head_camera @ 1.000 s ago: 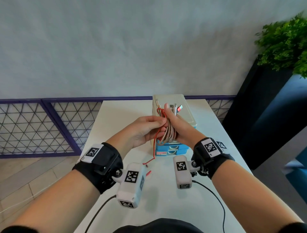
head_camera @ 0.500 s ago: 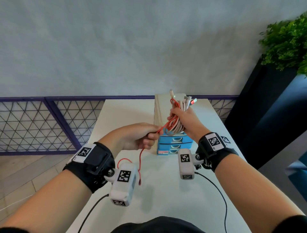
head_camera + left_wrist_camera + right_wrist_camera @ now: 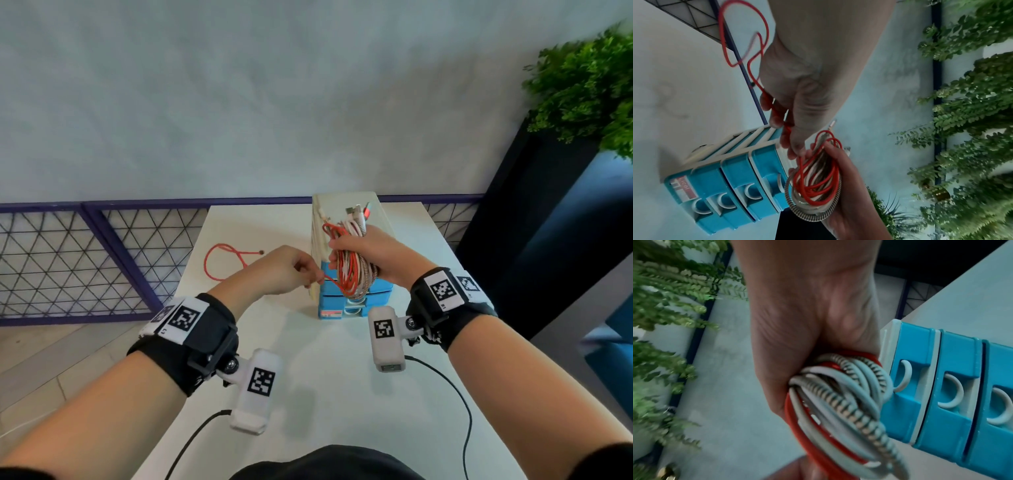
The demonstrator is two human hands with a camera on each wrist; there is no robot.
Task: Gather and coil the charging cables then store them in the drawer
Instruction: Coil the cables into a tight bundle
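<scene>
My right hand (image 3: pixel 359 253) grips a coiled bundle of cables (image 3: pixel 352 274), red, white and striped, held up in front of the blue drawer unit (image 3: pixel 356 301). The bundle (image 3: pixel 840 402) fills the right wrist view, with the drawers (image 3: pixel 953 394) beside it, all closed. My left hand (image 3: pixel 308 270) pinches the loose red cable (image 3: pixel 764 91) just left of the bundle. The red cable's free end (image 3: pixel 222 260) swings in a loop over the table at the left. Plug ends (image 3: pixel 358 209) stick out above my right fist.
The drawer unit stands on a white table (image 3: pixel 308 377) near its far edge. A purple wire fence (image 3: pixel 85 257) runs behind and to the left. A green plant (image 3: pixel 589 85) on a dark stand is at the right.
My left hand slid back along the red cable and its free end flew out to the left over the table. The right hand lowered the bundle slightly.
</scene>
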